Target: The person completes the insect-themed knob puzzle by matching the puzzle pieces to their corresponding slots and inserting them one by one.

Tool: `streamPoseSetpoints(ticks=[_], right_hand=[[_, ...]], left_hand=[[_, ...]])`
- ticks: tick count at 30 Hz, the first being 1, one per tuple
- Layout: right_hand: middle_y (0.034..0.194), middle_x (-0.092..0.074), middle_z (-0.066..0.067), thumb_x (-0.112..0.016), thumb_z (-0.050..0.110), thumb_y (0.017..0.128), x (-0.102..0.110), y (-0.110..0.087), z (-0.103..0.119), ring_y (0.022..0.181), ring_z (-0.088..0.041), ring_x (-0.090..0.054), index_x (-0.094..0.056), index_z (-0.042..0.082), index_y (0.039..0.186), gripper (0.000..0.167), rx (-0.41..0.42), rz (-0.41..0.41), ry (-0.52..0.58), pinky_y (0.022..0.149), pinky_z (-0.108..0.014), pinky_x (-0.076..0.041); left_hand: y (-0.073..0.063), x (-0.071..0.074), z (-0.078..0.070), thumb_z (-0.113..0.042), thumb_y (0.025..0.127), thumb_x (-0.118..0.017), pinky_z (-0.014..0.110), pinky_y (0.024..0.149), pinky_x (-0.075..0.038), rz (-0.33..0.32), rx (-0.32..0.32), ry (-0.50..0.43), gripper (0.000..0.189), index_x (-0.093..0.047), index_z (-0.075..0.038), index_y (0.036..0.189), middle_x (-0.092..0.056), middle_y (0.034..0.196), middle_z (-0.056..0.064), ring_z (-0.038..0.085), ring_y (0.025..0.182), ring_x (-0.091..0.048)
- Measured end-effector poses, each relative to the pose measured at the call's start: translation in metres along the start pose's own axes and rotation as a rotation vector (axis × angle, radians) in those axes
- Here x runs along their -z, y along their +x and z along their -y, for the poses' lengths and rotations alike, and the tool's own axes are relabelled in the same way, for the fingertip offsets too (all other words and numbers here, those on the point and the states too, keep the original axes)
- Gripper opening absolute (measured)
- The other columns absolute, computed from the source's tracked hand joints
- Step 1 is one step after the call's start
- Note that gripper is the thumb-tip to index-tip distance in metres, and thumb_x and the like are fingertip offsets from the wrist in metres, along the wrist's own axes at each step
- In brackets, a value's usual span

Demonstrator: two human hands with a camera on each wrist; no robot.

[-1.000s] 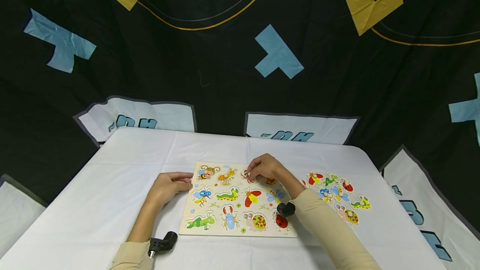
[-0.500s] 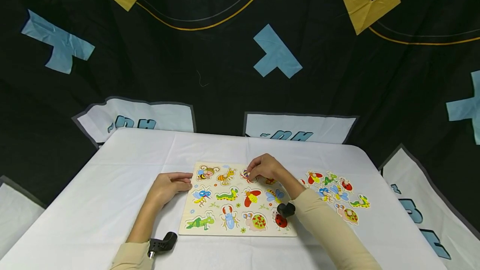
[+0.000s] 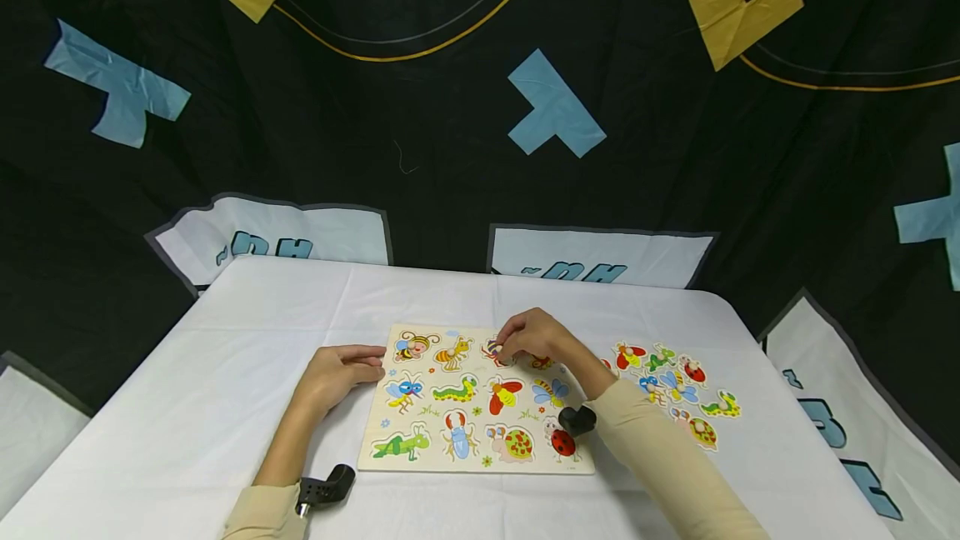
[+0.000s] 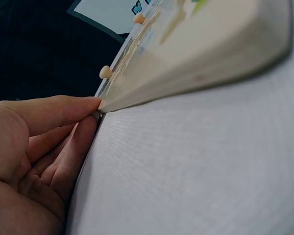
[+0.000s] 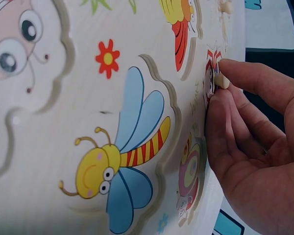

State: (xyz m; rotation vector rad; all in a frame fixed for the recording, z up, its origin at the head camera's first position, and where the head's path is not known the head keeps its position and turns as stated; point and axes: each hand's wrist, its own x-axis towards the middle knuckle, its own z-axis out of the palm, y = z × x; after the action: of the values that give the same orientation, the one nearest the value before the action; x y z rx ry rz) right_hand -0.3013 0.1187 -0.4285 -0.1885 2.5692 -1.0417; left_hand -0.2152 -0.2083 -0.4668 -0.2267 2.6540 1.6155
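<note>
A wooden insect puzzle board [image 3: 420,463] lies flat on the white table. My left hand [image 3: 337,377] holds its left edge; in the left wrist view the thumb and a finger [image 4: 63,110] meet at the board's rim. My right hand [image 3: 536,333] is over the top row, pinching the knob [image 5: 221,81] of a spider puzzle piece [image 3: 491,349] between thumb and fingertip. The piece lies at the spider picture, partly hidden by the fingers; whether it is fully seated I cannot tell. Knobbed bee [image 3: 412,347] and ant [image 3: 453,353] pieces sit in the top row.
Right of the board lie several loose puzzle pieces, among them a caterpillar [image 3: 722,406], a snail [image 3: 701,432], a ladybug [image 3: 693,371] and a dragonfly [image 3: 679,387]. The right forearm hides part of that pile. A black curtain [image 3: 450,148] hangs behind the white table [image 3: 285,307].
The right wrist and forearm have shifted very slightly, while the fingers stay on the spider piece. The left hand and the board have not moved.
</note>
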Motion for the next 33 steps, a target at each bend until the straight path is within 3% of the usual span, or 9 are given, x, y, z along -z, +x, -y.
streamPoseSetpoints(ticks=[18,33], right_hand=[[0.088,-0.069,-0.001,-0.086,0.022,0.078,0.019,-0.014,-0.013,0.076,-0.017,-0.058,-0.077,0.015,0.092,0.018,0.035,0.027,-0.080,0.068,-0.028,-0.047],[0.085,-0.071,-0.002,-0.084,0.018,0.079,0.035,-0.026,-0.022,0.077,-0.018,-0.060,-0.076,0.010,0.096,0.020,0.038,0.011,-0.069,0.070,-0.032,-0.051]], left_hand=[[0.000,0.000,0.001,-0.019,0.084,-0.081,0.028,0.089,-0.047,-0.002,0.001,0.010,0.039,-0.075,-0.010,0.121,-0.078,0.106,0.003,0.011,0.100,-0.067],[0.000,-0.001,0.001,-0.019,0.084,-0.080,0.029,0.090,-0.046,-0.001,0.003,0.012,0.038,-0.075,-0.010,0.121,-0.078,0.105,0.002,0.011,0.100,-0.065]])
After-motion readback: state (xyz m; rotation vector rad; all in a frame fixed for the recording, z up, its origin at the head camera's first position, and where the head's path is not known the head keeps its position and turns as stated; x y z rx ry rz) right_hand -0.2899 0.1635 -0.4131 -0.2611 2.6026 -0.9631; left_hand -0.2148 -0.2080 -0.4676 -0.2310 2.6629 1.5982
